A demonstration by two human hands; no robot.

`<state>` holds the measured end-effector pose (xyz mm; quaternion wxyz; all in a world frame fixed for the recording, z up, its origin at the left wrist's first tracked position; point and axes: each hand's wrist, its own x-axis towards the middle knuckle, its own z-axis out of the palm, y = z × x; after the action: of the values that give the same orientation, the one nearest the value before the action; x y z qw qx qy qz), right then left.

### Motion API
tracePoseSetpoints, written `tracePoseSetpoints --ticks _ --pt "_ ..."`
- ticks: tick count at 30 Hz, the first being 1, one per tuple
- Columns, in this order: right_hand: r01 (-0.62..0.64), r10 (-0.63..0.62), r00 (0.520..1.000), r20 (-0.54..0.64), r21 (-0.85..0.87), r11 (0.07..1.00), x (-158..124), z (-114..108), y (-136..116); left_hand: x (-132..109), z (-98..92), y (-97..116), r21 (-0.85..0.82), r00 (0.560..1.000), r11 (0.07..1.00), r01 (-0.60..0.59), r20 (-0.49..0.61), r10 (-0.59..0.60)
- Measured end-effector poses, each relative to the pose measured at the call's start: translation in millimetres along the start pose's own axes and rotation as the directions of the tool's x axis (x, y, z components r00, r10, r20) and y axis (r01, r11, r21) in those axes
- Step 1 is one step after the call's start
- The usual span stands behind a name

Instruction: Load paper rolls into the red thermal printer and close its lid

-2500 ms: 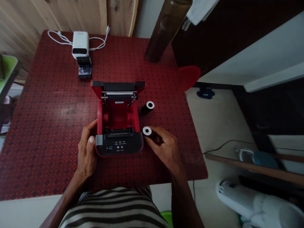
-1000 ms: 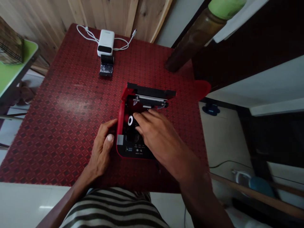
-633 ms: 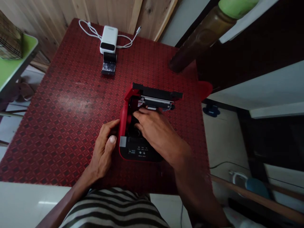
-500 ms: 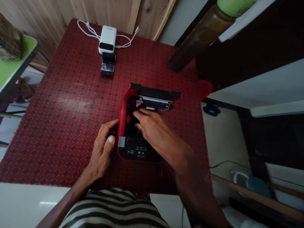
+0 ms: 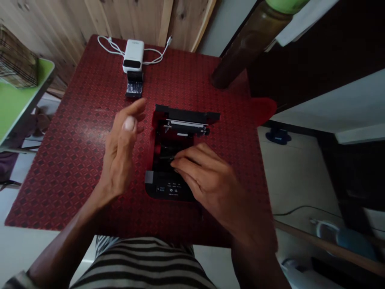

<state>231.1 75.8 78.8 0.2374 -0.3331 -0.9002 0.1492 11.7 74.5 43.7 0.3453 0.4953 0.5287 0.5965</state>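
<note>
An open red-and-black thermal printer [image 5: 177,125] stands in the middle of the table, its black lid section raised at the far side. My right hand [image 5: 207,182] reaches over its front panel, fingertips closed on a black roll [image 5: 166,158] lying in the dark compartment. The hand hides most of that roll, and its end cannot be seen. My left hand [image 5: 122,140] is raised just left of the printer, fingers loose and curled, touching nothing.
A white power bank [image 5: 132,56] with a white cable and a small black block [image 5: 134,86] lie at the table's far end. A dark post [image 5: 249,44] rises at the far right corner, and a green shelf [image 5: 21,92] stands left.
My left hand has lifted off the printer's side and moved up and left. My right hand has shifted toward the printer's front, and the roll's white core no longer shows.
</note>
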Motion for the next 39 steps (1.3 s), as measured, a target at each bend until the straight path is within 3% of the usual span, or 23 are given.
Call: tracePoseSetpoints --ticks 3,5,9,14,24,26,29,31,39 --pt "-0.014 0.005 0.995 -0.096 -0.094 0.996 -13 1 -15 21 15.9 13 0.023 0.995 0.995 -0.093 0.048 0.092" --pt "-0.039 0.020 0.991 -0.130 -0.144 0.989 -24 3 -25 22 21.3 19 0.019 0.993 0.993 -0.113 0.036 0.113" --pt "-0.072 0.032 0.985 -0.172 -0.233 0.970 -46 11 -38 -3 19.1 24 0.000 0.998 0.999 -0.034 0.054 0.034" --pt "-0.120 0.031 0.965 -0.262 -0.331 0.936 -57 21 -40 -38 14.9 21 -0.080 0.997 0.994 0.077 0.000 -0.077" --pt "-0.169 0.123 0.962 -0.244 -0.180 0.969 -58 29 -35 -65 11.0 -6 -0.014 0.995 0.996 0.085 -0.046 -0.085" --pt "-0.174 0.128 0.960 -0.250 -0.169 0.970 -59 29 -35 -66 6.2 -8 -0.042 0.981 0.981 0.187 -0.037 -0.189" --pt "-0.182 0.136 0.955 -0.263 -0.160 0.970 -59 29 -35 -63 0.3 -7 -0.105 0.919 0.914 0.393 0.071 -0.387" --pt "-0.187 0.143 0.955 -0.258 -0.156 0.970 -58 29 -36 -60 -1.1 -3 -0.119 0.891 0.884 0.451 0.115 -0.439" --pt "-0.204 0.152 0.939 -0.307 -0.144 0.968 -57 37 -36 -58 1.2 -5 -0.111 0.919 0.914 0.390 0.113 -0.378"
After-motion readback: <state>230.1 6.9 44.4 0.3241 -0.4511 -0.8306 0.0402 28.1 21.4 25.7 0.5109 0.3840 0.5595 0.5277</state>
